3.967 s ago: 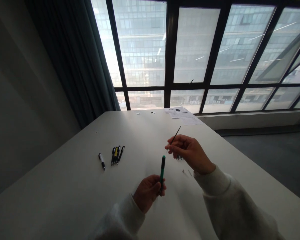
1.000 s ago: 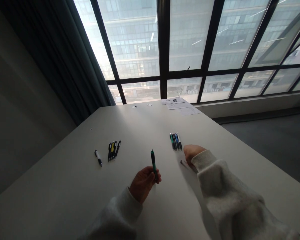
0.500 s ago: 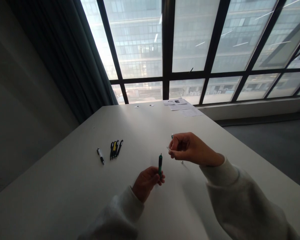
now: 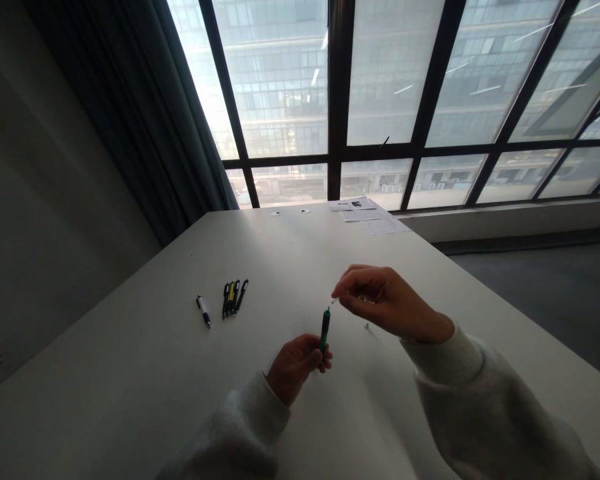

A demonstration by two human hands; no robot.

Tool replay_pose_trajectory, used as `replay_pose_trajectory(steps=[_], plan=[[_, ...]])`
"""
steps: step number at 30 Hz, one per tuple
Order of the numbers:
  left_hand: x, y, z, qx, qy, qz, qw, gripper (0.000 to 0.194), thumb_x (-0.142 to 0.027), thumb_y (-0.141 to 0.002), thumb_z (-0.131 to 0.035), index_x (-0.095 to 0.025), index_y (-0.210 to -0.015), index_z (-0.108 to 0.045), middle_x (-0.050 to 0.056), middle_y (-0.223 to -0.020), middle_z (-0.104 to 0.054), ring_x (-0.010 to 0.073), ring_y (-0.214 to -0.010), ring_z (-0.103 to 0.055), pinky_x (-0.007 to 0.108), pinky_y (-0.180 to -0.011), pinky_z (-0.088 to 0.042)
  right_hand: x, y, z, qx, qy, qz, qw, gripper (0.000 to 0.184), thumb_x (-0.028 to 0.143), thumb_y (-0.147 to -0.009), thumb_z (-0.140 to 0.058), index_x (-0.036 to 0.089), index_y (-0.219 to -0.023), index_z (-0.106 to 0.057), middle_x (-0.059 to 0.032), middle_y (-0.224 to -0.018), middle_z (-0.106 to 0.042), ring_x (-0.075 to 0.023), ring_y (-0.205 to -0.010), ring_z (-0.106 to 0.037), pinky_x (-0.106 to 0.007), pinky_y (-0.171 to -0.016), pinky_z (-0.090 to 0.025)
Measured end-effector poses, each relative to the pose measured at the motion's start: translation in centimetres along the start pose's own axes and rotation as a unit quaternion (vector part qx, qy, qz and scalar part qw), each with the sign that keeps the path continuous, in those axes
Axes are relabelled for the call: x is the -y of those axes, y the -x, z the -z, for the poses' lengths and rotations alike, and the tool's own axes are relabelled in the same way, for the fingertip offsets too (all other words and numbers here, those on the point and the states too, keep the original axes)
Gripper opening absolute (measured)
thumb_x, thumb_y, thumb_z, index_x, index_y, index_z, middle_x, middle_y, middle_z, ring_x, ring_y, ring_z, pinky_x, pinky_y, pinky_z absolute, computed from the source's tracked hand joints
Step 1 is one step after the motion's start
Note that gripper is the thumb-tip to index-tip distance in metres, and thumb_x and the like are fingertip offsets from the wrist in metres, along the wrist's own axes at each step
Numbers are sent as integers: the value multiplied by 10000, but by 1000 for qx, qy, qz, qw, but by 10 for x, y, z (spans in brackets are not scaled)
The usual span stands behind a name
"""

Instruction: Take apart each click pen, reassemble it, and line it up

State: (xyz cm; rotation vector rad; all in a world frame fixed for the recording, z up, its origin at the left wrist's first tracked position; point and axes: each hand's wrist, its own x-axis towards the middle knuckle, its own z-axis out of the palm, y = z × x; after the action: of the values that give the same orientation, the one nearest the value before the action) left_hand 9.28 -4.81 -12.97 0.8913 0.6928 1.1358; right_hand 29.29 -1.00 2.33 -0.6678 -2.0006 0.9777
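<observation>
My left hand (image 4: 296,369) grips a green pen (image 4: 325,331) upright; my right hand (image 4: 387,303) pinches a tiny pale piece (image 4: 335,301). Loose pens (image 4: 233,299) lie left on the white table (image 4: 130,360).

Both arms are covered by a loose, off-white sweatshirt. The left sleeve (image 4: 235,427) and right sleeve (image 4: 495,407) look thick and soft, like fleece, and bunch into heavy folds. They end in plain cuffs (image 4: 443,357), leaving the left hand (image 4: 297,369) and right hand (image 4: 387,303) bare.
</observation>
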Motion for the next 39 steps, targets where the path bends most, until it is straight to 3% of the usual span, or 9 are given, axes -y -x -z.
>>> replay_pose_trajectory(steps=[12, 18, 25, 39], plan=[[1, -1, 0, -6, -5, 1, 1000, 368, -366, -614, -858, -115, -822, -688, 67, -719, -714, 141, -598, -622, 268, -578, -438, 2, 1, 0, 30, -20, 3, 999, 146, 221, -883, -594, 151, -953, -702, -63, -900, -629, -130, -726, -568, -252, -631, -462], [0, -1, 2, -3, -26, 7, 1000, 365, -373, -625, -850, -114, -816, -678, 69, -723, -708, 139, -594, -611, 268, -576, -431, 5, 0, 1, 51, 29, 1, 998, 137, 176, -862, -582, 156, -933, -698, -64, -900, -644, -147, -755, -598, -258, -651, -482], [3, -3, 7, 6, -65, -6, 998, 363, -395, -657, -822, -108, -824, -677, 64, -696, -690, 109, -539, -546, 256, -540, -395, 9, 2, 6, 50, 120, -12, 991, 195, 25, -741, -545, 152, -800, -681, -18, -771, -602, -103, -615, -529, -222, -560, -419], [2, -3, 9, -15, -99, -8, 995, 357, -408, -672, -803, -109, -838, -699, 50, -683, -672, 97, -531, -511, 240, -527, -358, 8, 2, 9, 52, 189, -28, 980, 185, 47, -724, -569, 160, -792, -699, -23, -748, -632, -114, -612, -540, -231, -576, -423]])
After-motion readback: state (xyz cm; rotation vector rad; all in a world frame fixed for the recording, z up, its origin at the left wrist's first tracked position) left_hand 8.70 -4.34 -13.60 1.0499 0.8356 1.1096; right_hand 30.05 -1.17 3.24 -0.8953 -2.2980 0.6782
